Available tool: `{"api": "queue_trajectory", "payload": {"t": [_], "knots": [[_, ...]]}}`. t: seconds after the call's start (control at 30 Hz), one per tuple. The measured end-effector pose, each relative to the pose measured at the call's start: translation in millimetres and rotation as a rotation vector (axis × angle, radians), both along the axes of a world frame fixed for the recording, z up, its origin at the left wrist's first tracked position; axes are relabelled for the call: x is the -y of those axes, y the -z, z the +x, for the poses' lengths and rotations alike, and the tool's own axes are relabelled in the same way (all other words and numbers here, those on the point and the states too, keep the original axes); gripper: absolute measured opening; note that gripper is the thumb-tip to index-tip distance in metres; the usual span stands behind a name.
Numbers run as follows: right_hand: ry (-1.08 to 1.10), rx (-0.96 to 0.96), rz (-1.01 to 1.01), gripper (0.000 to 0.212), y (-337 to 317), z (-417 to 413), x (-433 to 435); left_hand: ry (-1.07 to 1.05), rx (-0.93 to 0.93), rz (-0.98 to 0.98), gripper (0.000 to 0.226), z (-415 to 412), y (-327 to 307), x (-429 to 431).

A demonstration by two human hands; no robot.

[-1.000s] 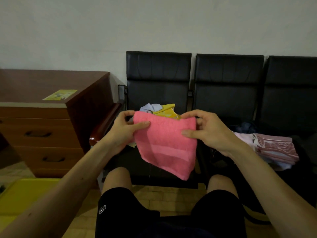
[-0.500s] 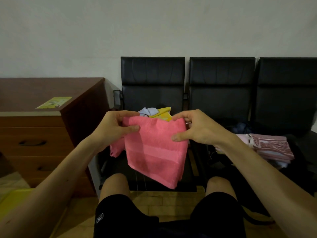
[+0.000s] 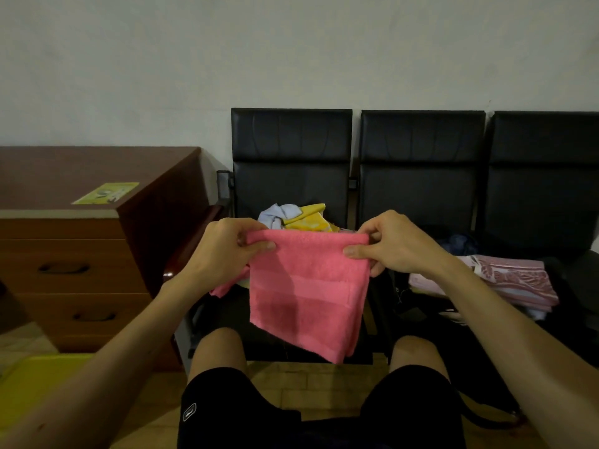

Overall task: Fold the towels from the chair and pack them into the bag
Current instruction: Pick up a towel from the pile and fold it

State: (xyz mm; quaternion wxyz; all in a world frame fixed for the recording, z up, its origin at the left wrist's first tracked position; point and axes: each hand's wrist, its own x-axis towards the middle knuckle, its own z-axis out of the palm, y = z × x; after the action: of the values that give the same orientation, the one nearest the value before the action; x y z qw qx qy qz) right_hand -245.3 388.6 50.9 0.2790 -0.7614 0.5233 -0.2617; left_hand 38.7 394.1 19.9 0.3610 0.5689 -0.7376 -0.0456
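A pink towel hangs folded in front of me, above my knees. My left hand pinches its top left corner and my right hand pinches the top right corner. A loose pink corner droops below my left hand. Behind the towel, a pile of unfolded towels, pale blue and yellow, lies on the left black chair. Folded pink patterned towels sit to the right, over a dark bag whose shape is hard to make out.
Three black chairs stand in a row against the white wall. A brown wooden drawer cabinet with a green sticker stands at the left. A yellow surface lies at the lower left on the tiled floor.
Both hands have kept their grip and pulled the towel's top edge straighter and wider. The view has shifted slightly, with the chairs lower in the frame.
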Motion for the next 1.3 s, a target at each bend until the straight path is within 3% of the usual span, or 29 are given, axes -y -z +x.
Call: {"api": "queue_trajectory", "payload": {"t": [0.13, 0.33, 0.47, 0.57, 0.63, 0.7, 0.8, 0.87, 0.97, 1.1, 1.2, 1.3], "knots": [[0.005, -0.059, -0.056, 0.017, 12.7, -2.7, 6.4, 0.020, 0.030, -0.012, 0.025, 0.1, 2.7, -1.8], [-0.057, 0.016, -0.092, 0.008, 29.9, -10.6, 11.0, 0.063, 0.014, 0.048, 0.020, 2.6, 3.4, -0.5], [-0.082, 0.538, 0.186, 0.023, 39.1, -13.6, 11.7, 0.299, -0.388, 0.237, 0.029, -9.7, -11.4, -18.2], [0.045, 1.022, 0.490, 0.061, 64.3, 7.2, -3.4, 0.396, -0.620, 0.249, 0.027, -24.7, -20.4, -24.9], [-0.030, 1.126, 0.695, 0.089, 92.0, 24.3, -24.8, 0.432, -0.678, 0.212, 0.031, -32.7, -21.1, -25.0], [-0.072, 1.122, 0.768, 0.094, 107.2, 35.8, -44.9, 0.410, -0.661, 0.210, 0.039, -34.9, -18.2, -20.4], [-0.004, 1.062, 0.635, 0.063, 103.8, 38.7, -53.5, 0.346, -0.719, 0.274, 0.042, -27.8, -8.2, -6.8], [0.031, 1.060, 0.531, 0.042, 88.0, 34.2, -50.6, 0.345, -0.885, 0.399, 0.046, -25.9, -1.2, 1.8], [0.057, 1.011, 0.446, 0.044, 71.6, 21.6, -39.8, 0.512, -1.273, 0.671, 0.042, -35.9, 19.1, 12.9], [0.136, 1.028, 0.409, 0.042, 56.3, -3.1, -27.8, 0.899, -1.657, 0.878, 0.083, -65.9, 66.7, 36.9], [0.243, 1.063, 0.412, 0.046, 61.4, -25.5, -19.8, 0.901, -1.562, 1.064, 0.094, -97.6, 81.4, 36.3], [0.410, 1.093, 0.482, 0.051, 82.8, -53.4, -11.1, 0.683, -1.400, 1.168, 0.087, -123.1, 95.0, 43.1]]}}
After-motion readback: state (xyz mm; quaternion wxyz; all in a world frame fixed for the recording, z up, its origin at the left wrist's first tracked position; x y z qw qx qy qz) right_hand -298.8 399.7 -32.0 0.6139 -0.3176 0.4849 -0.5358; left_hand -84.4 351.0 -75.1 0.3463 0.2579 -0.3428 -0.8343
